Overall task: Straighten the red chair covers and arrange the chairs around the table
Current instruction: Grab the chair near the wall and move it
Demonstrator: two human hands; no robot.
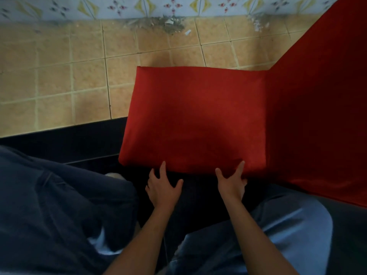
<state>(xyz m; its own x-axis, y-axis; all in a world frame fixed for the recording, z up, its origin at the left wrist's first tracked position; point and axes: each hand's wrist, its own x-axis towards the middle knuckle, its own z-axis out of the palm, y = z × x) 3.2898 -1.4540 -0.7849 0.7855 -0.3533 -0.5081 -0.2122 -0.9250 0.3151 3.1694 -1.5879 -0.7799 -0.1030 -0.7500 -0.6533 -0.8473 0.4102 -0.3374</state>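
Left hand (163, 188) and right hand (231, 180) spread, fingertips at the near edge of the red cover (195, 118), gripping nothing.

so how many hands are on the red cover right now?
2. Left hand at the near edge of the red cover, left of centre; right hand at the same edge, further right. Fingers spread, some possibly tucked under the edge.

The red chair cover (194, 120) is matt cloth, smooth with a faint nap, stretched flat over the seat. Beyond the cover, the floor (59, 76) is dull sandy tile with rough pale grout. The wall (119, 6) past it looks like glazed patterned tile, though blur makes that uncertain. Beside the cover, the trousers (59, 205) are soft denim.
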